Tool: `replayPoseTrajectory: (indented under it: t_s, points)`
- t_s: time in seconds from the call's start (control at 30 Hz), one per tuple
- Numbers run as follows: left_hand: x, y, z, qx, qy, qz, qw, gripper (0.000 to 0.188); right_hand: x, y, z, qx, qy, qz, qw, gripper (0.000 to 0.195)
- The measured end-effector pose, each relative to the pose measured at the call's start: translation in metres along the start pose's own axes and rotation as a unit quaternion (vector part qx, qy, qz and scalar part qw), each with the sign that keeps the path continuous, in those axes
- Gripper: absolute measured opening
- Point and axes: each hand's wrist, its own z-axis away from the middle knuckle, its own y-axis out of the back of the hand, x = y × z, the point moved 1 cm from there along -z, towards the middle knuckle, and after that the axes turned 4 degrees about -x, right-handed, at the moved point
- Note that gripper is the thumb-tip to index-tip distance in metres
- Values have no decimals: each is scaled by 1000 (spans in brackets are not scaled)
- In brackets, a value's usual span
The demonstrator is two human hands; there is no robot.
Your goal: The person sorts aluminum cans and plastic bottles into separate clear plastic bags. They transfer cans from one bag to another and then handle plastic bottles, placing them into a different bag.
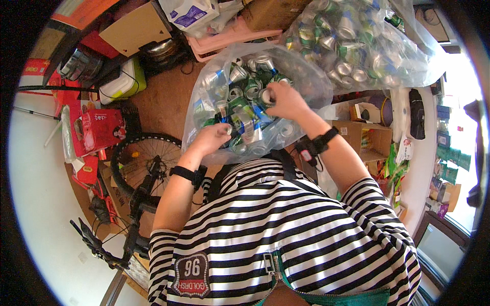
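A clear plastic bag [302, 70] stands open before me, holding several crushed and whole aluminium drink cans [252, 90], mostly green, silver and blue. At the near left of the bag's mouth, my left hand [213, 138] has its fingers around a can whose round silver end shows. My right hand [286, 100] reaches into the bag from the right, its fingers and thumb gripping a can [267, 96] by its end. Both wrists wear black straps.
A larger clear bag [413, 70] full of cans stands at the upper right. A bicycle wheel [147, 164] is on the left, near red gift bags [100, 130]. A pink plastic lid [229, 38] lies beyond the bag. Cardboard boxes [377, 143] stand at the right.
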Motion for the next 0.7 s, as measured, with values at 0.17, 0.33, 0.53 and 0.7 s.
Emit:
replayPoseTrajectory:
  t_s: [0.17, 0.33, 0.53, 0.7]
  points:
    - [71, 6, 7, 132, -115, -14, 984, 86, 3, 43, 16, 131, 11, -151, 980, 73]
    - [96, 2, -9, 201, -186, 125, 954, 96, -7, 35, 18, 57, -3, -375, 925, 73]
    - [92, 33, 2, -21, -36, 285, 958, 66, -21, 34, 24, -45, 99, -474, 874, 77]
    - [97, 26, 3, 139, -90, 100, 981, 45, -34, 31, 22, -50, 130, -423, 895, 77]
